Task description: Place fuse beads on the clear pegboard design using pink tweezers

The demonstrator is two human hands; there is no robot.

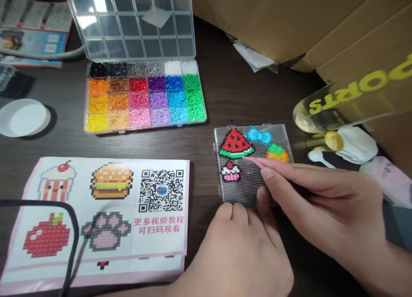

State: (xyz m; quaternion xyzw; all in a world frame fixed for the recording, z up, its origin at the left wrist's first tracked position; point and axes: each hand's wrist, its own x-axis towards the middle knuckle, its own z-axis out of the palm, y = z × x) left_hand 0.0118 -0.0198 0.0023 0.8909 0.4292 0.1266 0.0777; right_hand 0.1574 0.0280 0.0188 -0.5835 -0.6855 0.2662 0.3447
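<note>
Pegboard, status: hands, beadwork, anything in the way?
Right hand gripping pink tweezers by bead watermelon. Left hand at pegboard, near side. Hands partly covering it.

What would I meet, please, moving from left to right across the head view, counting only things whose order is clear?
Round white dish, open bead box, clear pegboard, yellow-lettered bottle.

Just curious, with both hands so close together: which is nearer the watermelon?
The right hand, holding pink tweezers just by the lower edge of the watermelon. The left hand is farther, at the near edge of the pegboard.
</note>
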